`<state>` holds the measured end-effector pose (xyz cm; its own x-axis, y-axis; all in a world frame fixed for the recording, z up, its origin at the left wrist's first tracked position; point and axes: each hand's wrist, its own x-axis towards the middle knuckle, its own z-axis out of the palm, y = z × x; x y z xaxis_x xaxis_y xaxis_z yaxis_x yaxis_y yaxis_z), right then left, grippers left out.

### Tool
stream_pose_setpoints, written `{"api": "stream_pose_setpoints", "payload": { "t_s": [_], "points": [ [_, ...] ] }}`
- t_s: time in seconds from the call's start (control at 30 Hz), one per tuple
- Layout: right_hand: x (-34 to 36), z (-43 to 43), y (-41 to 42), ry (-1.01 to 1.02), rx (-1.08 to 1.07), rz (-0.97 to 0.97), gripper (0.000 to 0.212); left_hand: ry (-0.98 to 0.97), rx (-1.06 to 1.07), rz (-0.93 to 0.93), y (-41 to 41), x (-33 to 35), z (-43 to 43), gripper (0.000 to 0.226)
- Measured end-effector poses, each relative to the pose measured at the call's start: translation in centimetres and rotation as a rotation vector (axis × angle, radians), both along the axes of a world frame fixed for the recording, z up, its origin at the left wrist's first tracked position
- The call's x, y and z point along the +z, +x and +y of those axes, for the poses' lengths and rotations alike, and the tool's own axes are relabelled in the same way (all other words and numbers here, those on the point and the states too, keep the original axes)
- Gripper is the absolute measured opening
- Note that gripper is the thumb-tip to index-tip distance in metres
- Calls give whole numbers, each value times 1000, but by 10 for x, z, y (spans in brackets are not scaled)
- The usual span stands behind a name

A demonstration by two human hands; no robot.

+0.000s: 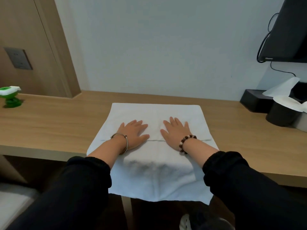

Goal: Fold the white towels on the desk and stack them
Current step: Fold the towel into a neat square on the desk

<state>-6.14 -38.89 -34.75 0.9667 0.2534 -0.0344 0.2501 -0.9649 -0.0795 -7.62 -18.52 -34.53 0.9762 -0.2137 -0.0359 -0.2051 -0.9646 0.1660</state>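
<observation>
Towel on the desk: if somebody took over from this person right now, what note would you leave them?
Left hand: open, pressing flat on the white towel.
Right hand: the same, beside the left but not touching it.
Towel: spread on the wooden desk, with its near part hanging over the front edge.
Done: one layer seems folded over; its edge runs across near the wrists.
Left: finish folding, then stack. No other towel or stack is in view.
</observation>
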Motion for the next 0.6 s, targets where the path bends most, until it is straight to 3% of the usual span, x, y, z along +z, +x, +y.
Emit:
{"api": "stream_pose_setpoints", "payload": {
  "t_s": [0.1, 0.2, 0.43, 0.6],
  "points": [
    [-4, -12, -14, -48, -29, -2, 74, 55, -9, 76, -15, 5, 23, 66],
    [-11, -21, -24, -55, -9, 127, 85, 40, 8, 122, -23, 9, 46, 66],
    [-13, -10, 4, -47, -2, 108, 82, 123, 91, 75, 2, -3, 43, 55],
    [-7, -6, 52, -39, 29, 94, 78, 125, 149, 68, 44, -8, 49, 62]
  ]
}}
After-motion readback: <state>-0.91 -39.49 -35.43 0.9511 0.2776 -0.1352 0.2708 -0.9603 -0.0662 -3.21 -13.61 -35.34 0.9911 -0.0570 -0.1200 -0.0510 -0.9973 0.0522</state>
